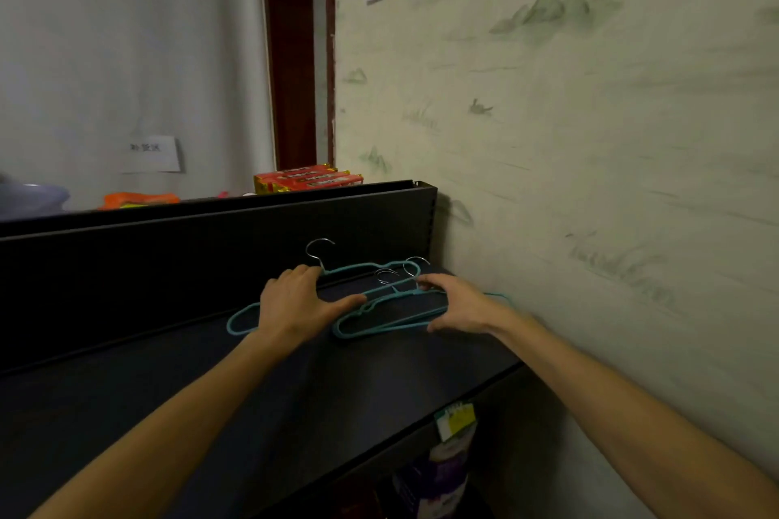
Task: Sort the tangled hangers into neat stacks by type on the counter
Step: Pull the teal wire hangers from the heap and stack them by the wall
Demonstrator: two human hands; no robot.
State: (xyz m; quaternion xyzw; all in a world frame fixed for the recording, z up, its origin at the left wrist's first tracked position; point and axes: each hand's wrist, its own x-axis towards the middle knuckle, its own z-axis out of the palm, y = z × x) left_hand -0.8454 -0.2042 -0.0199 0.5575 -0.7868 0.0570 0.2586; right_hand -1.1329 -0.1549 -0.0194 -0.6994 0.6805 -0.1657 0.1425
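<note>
While the right hand (457,305) curls its fingers and thumb round the near bars of the stacked teal hangers (392,314), pinching them together at their right end, the left hand (295,301) lies spread and nearly flat across a single teal hanger (362,267) just left of that stack, thumb stretched toward it; whether its fingertips hook the wire under the neck or only press on it cannot be told. The stack sits on the dark counter (210,383), just before the black back panel (168,265) and close to the painted wall (590,139) on its right; the single hanger lies behind and to the left of the stack, one end looping out past the left wrist, its steel hook (319,249) standing up against the panel. Two or three more hooks (396,272) cluster at the far side of the stack, and they look crossed rather than nested. The step in hand seems to be drawing the loose hanger in to join the stack — best done by keeping the right hand firm as an anchor while the left lifts its hanger slightly instead of dragging it, so the hook clears the others. Turning every hook the same way before lowering should let the shoulders nest. Red packets (307,178) lie beyond the panel, well apart from the stack.
</note>
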